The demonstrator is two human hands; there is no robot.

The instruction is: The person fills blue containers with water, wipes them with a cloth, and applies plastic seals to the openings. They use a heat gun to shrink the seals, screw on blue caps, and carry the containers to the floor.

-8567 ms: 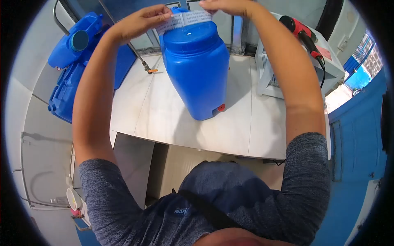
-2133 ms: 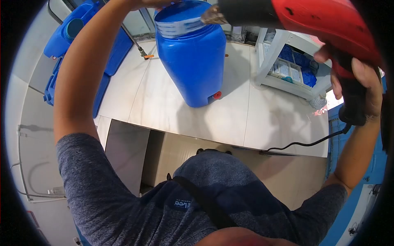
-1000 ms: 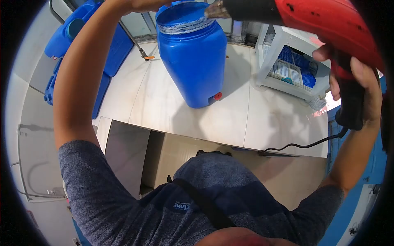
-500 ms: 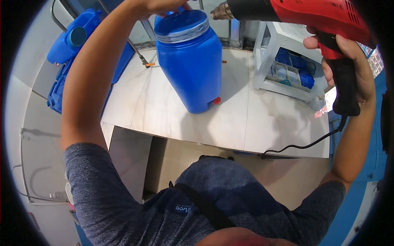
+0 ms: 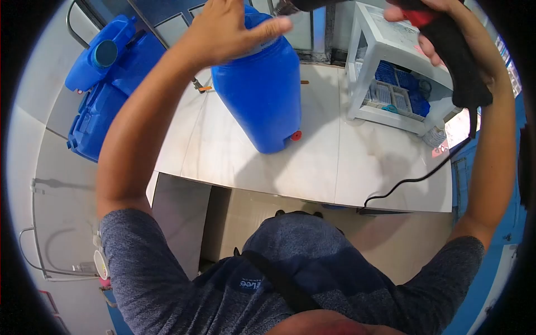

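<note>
My right hand point(image 5: 474, 39) is wrapped round the black handle of a red and black heat gun point(image 5: 455, 61). The gun's body is partly cut off by the top edge, and its metal nozzle points left at the jug's neck. A tall blue water jug point(image 5: 257, 95) stands upright on the counter, with a red plug low on its side. My left hand point(image 5: 229, 30) is at the jug's neck with the thumb stretched out in front of it, and covers most of the cap. The other fingertips run out of view at the top.
Blue jugs point(image 5: 106, 89) are stacked on the left. A white shelf unit point(image 5: 391, 72) holding blue-and-white packets stands on the right of the tiled counter point(image 5: 312, 162). The gun's black cord point(image 5: 413, 180) trails over the counter's front edge. A tap with an orange handle point(image 5: 204, 88) is behind the jug.
My left hand has come down from the top over the near side of the jug's neck, thumb outstretched. The heat gun has moved up, partly out of view.
</note>
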